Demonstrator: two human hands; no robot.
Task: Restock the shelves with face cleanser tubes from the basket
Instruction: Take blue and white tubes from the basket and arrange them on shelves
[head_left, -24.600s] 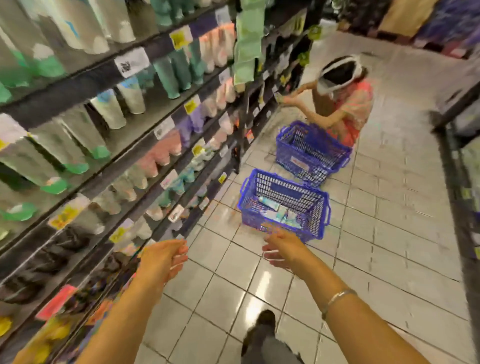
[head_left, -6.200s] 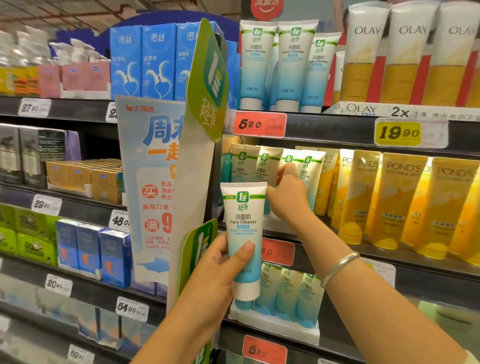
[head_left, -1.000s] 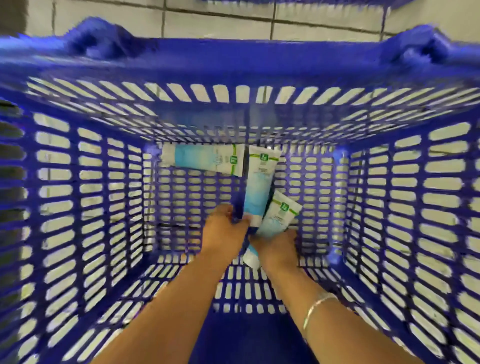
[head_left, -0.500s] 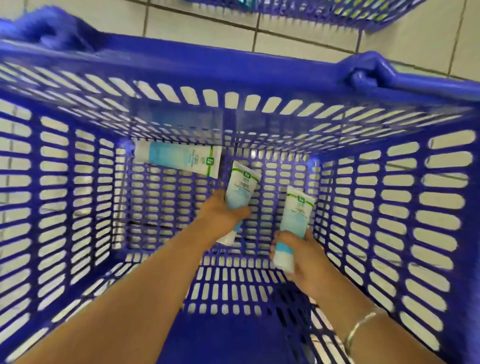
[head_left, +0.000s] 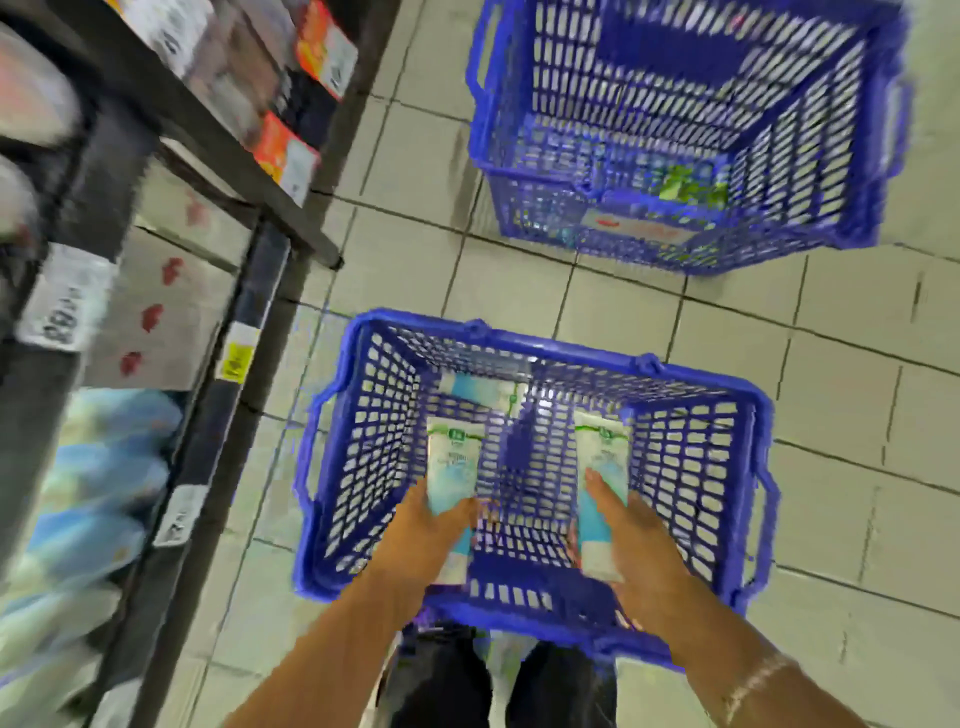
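Pale floor tiles (head_left: 649, 312) run beside dark shelves (head_left: 218, 156) on my left; a blue basket (head_left: 748, 467) sits at my feet, a second basket (head_left: 883, 156) beyond. My left hand (head_left: 421, 540) grips one cleanser tube (head_left: 452, 462), my right hand (head_left: 628, 535) another tube (head_left: 600, 457), both above the basket. They look light and squeezable, best held mid-body. A third tube (head_left: 478, 387) lies inside.

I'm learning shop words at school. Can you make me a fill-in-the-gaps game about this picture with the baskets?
1. Each hand, the left hand and the right hand, holds one ____.
2. Both baskets, the near basket and the far basket, are coloured ____.
3. One more tube lies inside the ____ basket.
4. The baskets stand on a tiled ____.

Missing words: tube; blue; near; floor
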